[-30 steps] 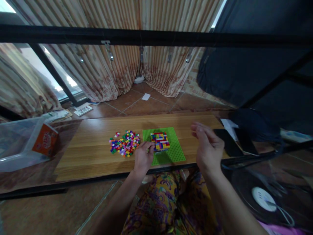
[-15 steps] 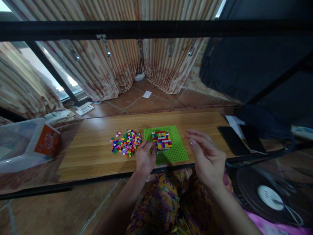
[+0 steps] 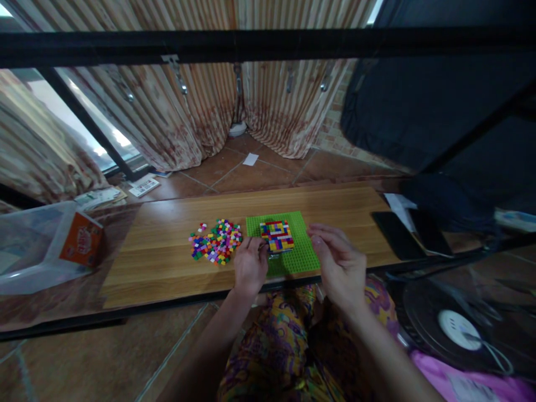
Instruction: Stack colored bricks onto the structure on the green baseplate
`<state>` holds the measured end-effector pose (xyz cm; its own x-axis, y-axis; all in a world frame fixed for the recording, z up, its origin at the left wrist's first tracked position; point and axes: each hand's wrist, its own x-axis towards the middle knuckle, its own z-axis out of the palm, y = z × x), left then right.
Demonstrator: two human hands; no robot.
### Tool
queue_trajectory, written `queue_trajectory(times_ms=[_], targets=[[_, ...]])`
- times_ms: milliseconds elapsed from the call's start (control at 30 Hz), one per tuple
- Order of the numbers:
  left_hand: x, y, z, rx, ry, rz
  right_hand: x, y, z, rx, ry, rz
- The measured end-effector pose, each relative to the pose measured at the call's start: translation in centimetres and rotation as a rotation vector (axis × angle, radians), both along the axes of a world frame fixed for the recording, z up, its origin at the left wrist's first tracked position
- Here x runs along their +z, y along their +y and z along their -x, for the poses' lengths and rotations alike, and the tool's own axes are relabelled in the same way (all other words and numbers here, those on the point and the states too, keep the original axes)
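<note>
A square block of multicoloured toy bricks (image 3: pixel 277 234) sits on a green studded baseplate (image 3: pixel 305 251) on the wooden table. At the block's front left corner is my left hand (image 3: pixel 250 265), its fingers curled and the thumb and fingertips against that corner. My right hand (image 3: pixel 341 265) hovers by the baseplate's right edge, thumb and index finger pinched together. Anything between those fingertips is too small or hidden to make out. A loose pile of small coloured bricks (image 3: pixel 218 243) lies left of the baseplate, close to my left hand.
A clear plastic bin (image 3: pixel 37 245) with an orange label stands left of the wooden table (image 3: pixel 159 268). Dark flat objects (image 3: pixel 396 235) and white paper (image 3: pixel 400 205) lie at the table's right end. A black metal bar (image 3: pixel 268 44) crosses above, before striped curtains (image 3: pixel 201 111).
My right hand has moved left, nearer to the brick block, with its thumb and finger still together. My left hand stays at the block's corner. The view has shifted slightly.
</note>
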<state>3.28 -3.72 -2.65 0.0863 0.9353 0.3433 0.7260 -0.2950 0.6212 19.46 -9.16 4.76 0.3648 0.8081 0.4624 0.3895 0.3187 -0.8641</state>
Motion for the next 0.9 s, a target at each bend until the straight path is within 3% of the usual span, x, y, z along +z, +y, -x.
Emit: queue_trajectory(times_ms=[133,267,600,900], targets=[[0.0,-0.2,0.1,-0.004,-0.038,0.030,-2.4,0.3,0.8,0.053,-0.033,0.089],[-0.1,-0.3,0.1,0.017,-0.071,0.043,-3.5,0.5,1.6,0.089,-0.105,0.147],[0.2,-0.2,-0.2,0.061,-0.085,0.117,-4.9,1.0,2.4,0.111,-0.182,0.159],[0.2,-0.1,-0.2,0.103,-0.117,0.172,-4.9,1.5,2.9,0.118,-0.196,0.165]])
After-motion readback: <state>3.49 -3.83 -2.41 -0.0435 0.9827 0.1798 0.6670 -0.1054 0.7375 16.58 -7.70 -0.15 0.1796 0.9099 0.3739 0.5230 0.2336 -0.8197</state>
